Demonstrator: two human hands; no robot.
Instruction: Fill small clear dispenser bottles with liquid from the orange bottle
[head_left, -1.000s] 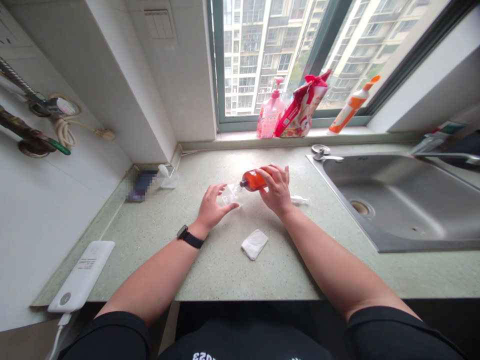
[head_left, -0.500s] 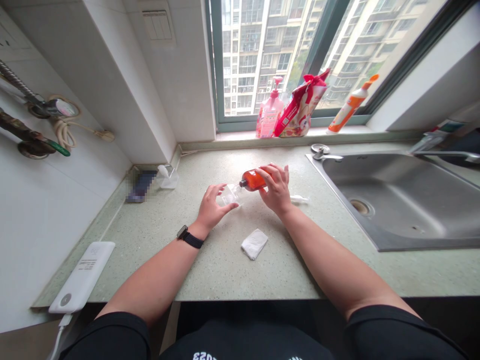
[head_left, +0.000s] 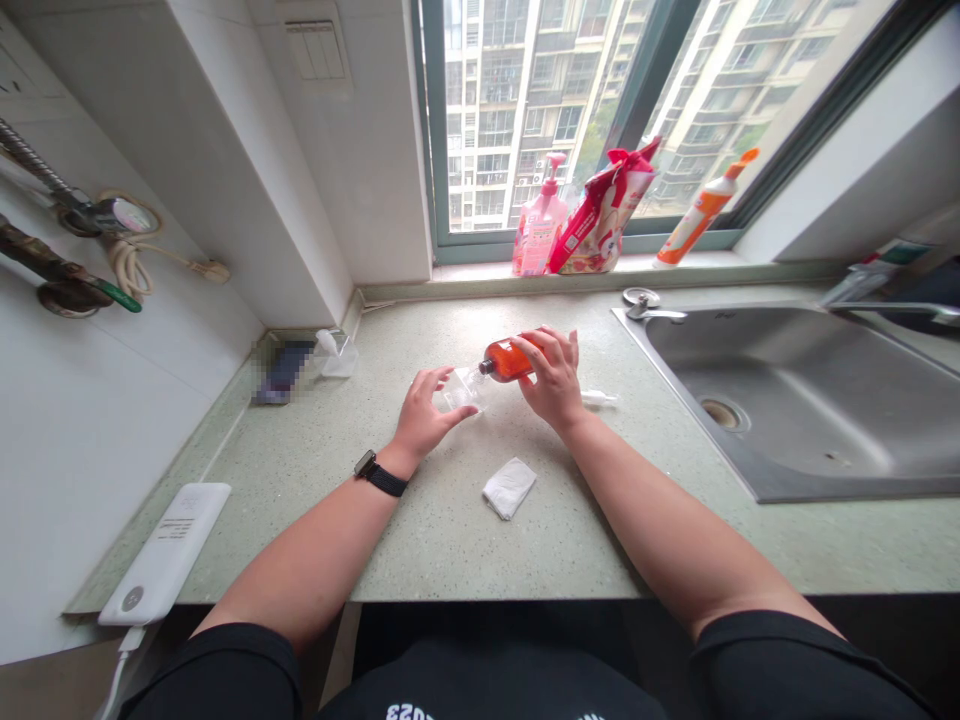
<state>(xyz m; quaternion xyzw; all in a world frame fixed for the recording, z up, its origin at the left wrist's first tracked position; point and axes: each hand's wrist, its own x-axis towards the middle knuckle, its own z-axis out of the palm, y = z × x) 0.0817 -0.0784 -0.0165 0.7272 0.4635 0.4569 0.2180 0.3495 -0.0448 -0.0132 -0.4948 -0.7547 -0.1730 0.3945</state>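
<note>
The right hand holds the orange bottle tipped above the counter, its neck at the clear container, which the left hand cups. To pour cleanly, tilt gradually and brace the container under the neck.

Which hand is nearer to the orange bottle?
Right: the right hand grips the orange bottle itself; the left hand is left of its mouth, around the clear container.

Tipped orange bottle, clear container, apparently just beside
</note>
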